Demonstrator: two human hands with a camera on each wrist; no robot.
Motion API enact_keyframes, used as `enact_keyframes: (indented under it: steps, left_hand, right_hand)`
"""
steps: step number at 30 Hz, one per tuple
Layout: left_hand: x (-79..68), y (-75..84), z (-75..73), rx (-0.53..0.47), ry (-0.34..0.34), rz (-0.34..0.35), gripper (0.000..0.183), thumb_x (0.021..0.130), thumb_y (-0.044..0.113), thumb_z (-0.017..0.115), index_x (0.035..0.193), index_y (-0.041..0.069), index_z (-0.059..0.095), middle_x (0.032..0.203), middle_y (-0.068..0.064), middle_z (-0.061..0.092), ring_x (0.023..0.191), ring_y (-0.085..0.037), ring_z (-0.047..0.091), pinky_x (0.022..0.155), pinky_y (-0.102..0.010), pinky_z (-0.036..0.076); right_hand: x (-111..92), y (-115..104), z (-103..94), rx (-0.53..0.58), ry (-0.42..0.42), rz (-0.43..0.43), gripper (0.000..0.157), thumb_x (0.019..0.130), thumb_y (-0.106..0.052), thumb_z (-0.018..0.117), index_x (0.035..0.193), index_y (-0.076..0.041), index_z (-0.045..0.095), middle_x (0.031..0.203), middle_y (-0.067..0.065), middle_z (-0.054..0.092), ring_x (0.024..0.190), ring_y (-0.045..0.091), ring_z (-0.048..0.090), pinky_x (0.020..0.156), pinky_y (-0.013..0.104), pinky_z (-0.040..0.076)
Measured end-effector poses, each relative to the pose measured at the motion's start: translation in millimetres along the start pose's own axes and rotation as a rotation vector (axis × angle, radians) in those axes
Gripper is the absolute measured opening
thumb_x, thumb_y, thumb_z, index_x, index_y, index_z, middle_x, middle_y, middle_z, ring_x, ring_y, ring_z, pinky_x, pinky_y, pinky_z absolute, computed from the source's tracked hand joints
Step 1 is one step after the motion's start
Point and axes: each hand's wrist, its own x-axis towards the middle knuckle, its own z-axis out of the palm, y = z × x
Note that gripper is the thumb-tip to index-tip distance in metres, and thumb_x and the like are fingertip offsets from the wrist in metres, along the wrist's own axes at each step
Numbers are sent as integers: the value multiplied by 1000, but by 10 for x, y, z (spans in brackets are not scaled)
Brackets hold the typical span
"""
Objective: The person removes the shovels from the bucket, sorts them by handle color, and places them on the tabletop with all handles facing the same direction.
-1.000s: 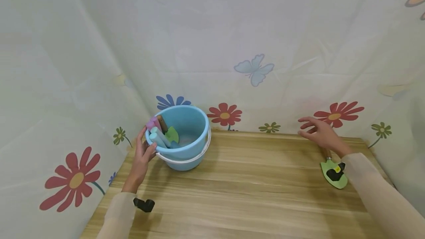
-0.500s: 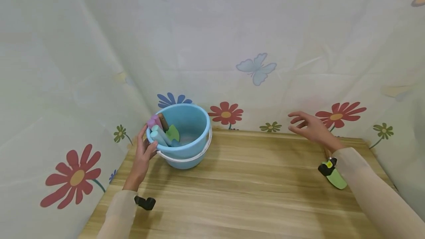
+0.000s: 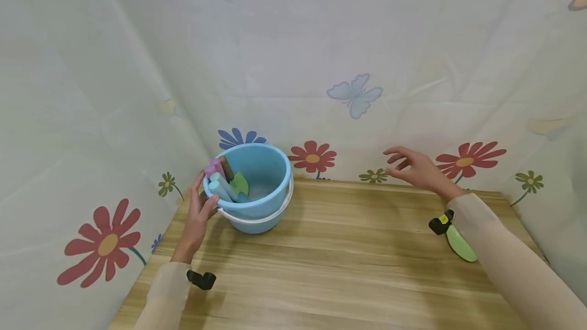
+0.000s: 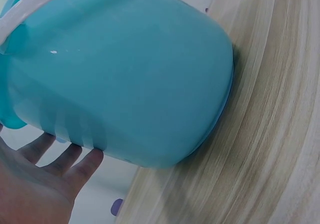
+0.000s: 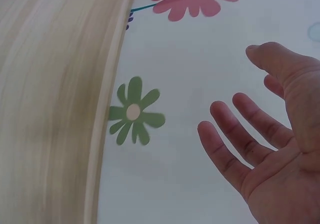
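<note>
A light-blue bucket (image 3: 257, 211) with a white handle (image 3: 270, 216) stands upright at the back left of the table. My left hand (image 3: 197, 216) holds its left side, thumb at the rim and fingers against the outer wall (image 4: 130, 79). Inside the bucket lean tools with pink-purple handles (image 3: 214, 167), light-blue handles (image 3: 220, 187) and a brown handle (image 3: 226, 168), beside a green blade (image 3: 239, 184). My right hand (image 3: 415, 168) is raised over the table's back edge, holding nothing, fingers spread and slightly bent. Under the right forearm lies a green trowel (image 3: 460, 244), its handle hidden.
The wood-grain table (image 3: 321, 269) meets a pale cloth backdrop (image 3: 298, 39) printed with flowers and butterflies, which also rises along the left and right sides. Small black cameras (image 3: 202, 280) sit on both wrists.
My right hand has moved left and slightly up, away from the trowel, and its forearm now covers the trowel's handle. My left hand has stayed on the bucket.
</note>
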Motion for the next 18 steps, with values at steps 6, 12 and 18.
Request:
enact_keyframes:
  steps: [6, 12, 18]
  left_hand:
    - [7, -20, 1, 1, 1, 10, 67, 108, 34, 46, 163, 42, 8, 167, -5, 21, 151, -30, 28, 109, -64, 36]
    - [-2, -8, 7, 4, 1, 11, 67, 109, 34, 47, 163, 41, 7, 167, -7, 22, 150, -29, 29, 109, -64, 36]
    - [-11, 6, 17, 11, 9, 12, 69, 108, 34, 48, 163, 42, 7, 167, -10, 23, 150, -31, 29, 109, -66, 35]
  right_hand:
    - [105, -110, -8, 12, -24, -22, 50, 96, -21, 75, 141, -8, 57, 120, 21, 68, 101, 34, 69, 78, 44, 58]
    - [222, -214, -28, 5, -54, -43, 51, 95, -22, 76, 141, -9, 57, 120, 18, 69, 99, 32, 70, 79, 45, 59]
    - [333, -347, -39, 1, -76, -88, 50, 94, -21, 77, 139, -10, 59, 118, 17, 70, 97, 32, 71, 80, 48, 59]
